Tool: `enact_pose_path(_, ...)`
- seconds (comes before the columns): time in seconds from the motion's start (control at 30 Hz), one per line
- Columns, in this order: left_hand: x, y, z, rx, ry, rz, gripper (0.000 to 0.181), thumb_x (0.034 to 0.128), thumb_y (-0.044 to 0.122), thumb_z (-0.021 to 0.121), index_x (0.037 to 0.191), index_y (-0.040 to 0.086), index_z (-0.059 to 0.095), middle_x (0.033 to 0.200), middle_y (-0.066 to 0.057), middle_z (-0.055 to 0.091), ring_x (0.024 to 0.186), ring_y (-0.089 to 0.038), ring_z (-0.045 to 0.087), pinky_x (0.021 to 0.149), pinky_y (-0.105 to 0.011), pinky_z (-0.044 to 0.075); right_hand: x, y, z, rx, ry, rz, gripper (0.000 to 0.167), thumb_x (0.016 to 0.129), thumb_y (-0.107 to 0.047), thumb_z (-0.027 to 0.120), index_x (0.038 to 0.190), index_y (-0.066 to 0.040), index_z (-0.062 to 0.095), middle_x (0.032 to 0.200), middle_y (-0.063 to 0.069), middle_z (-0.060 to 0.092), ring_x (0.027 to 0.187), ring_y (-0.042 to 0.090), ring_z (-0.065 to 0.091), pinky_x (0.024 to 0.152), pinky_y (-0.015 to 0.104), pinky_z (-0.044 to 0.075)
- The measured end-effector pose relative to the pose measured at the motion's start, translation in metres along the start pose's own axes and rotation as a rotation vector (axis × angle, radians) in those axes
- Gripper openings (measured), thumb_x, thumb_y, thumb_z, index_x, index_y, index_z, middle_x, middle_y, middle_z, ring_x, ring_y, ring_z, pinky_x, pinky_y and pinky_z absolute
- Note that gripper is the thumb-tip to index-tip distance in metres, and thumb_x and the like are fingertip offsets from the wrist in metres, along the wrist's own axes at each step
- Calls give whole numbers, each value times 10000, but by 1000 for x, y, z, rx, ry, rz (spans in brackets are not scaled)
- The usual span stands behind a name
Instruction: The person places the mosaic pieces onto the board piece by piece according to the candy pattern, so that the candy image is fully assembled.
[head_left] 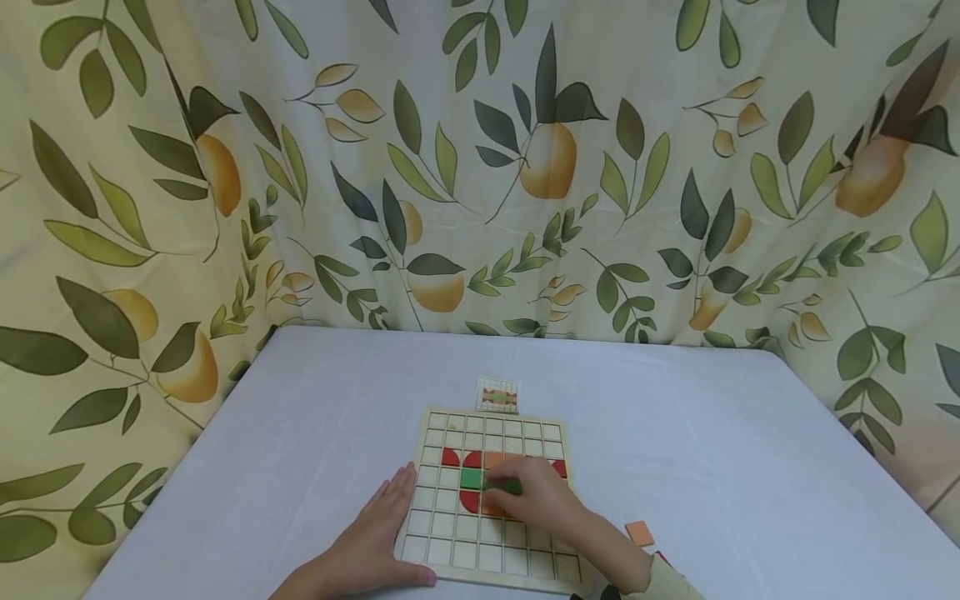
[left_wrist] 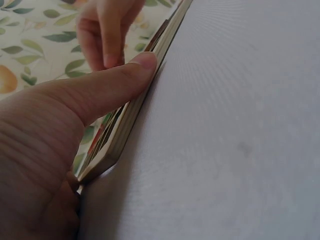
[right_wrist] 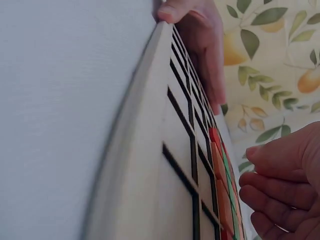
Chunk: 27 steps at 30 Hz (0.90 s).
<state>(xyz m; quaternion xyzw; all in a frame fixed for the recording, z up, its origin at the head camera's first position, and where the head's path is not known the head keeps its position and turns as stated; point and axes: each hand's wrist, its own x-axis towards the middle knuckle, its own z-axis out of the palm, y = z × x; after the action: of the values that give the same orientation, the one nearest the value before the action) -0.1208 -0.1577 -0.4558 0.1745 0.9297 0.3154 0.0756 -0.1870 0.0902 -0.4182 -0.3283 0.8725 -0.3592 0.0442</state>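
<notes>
A pale wooden grid board (head_left: 442,526) lies on the table with coloured tiles in its middle rows. Among them are a green tile (head_left: 471,478), red tiles with curved edges (head_left: 469,501) and orange tiles (head_left: 494,459). Along the board's left side rests my left hand (head_left: 372,537), fingers extended, its thumb (left_wrist: 115,85) against the front edge. My right hand (head_left: 546,497) hovers over the central tiles, fingers loosely bent and thumb apart from them. No piece shows between its fingertips (right_wrist: 248,182). It covers part of the pattern.
A small pattern card (head_left: 497,395) touches or nearly touches the board's far edge. To the right of the board lie a loose orange tile (head_left: 639,533) and a red piece (head_left: 661,557), partly hidden by the right sleeve. A fruit-print curtain (head_left: 480,167) hangs behind the white table (head_left: 337,400).
</notes>
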Motion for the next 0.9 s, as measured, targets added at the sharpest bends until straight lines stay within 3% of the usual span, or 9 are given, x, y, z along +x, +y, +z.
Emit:
enact_pose_path(0.27, -1, -3, 2, -17, 12, -12, 1288, 564, 749, 648, 1474, 36, 79, 1532, -77, 65, 1388, -217, 26, 1077, -219, -51, -28, 7, -9, -28, 79, -16, 149, 840, -193, 682, 947, -95, 718, 891, -63, 676, 840, 77, 610, 708, 261, 520)
enact_pose_path(0.4, -1, -3, 2, -10, 14, -11, 1294, 559, 750, 650, 1474, 36, 78, 1532, -75, 66, 1388, -216, 26, 1089, -253, -30, -40, 12, -14, -12, 95, 4, 115, 835, -164, 685, 928, -104, 717, 872, -67, 671, 813, 58, 601, 679, 248, 521)
enact_pose_path(0.47, -1, -3, 2, -15, 12, -9, 1293, 560, 748, 651, 1473, 34, 79, 1532, -75, 64, 1388, -216, 25, 1075, -215, -47, -46, 14, -18, -23, 109, 5, 96, 827, -130, 689, 915, -102, 714, 862, -67, 668, 797, 51, 597, 681, 258, 523)
enact_pose_path(0.77, 0, -2, 1, -10, 17, -4, 1298, 553, 744, 657, 1471, 25, 85, 1531, -80, 69, 1388, -219, 32, 1102, -395, 58, -67, 22, -35, -61, 162, 103, 107, 792, -110, 718, 897, -130, 723, 866, -106, 667, 795, 32, 588, 735, 285, 518)
enact_pose_path(0.9, 0, -3, 1, -20, 17, -1, 1297, 558, 739, 658, 1470, 21, 80, 1530, -85, 66, 1388, -225, 30, 1103, -332, 9, -76, 26, -42, -86, 195, 170, 109, 789, -119, 721, 896, -141, 722, 860, -120, 670, 797, 36, 595, 733, 288, 517)
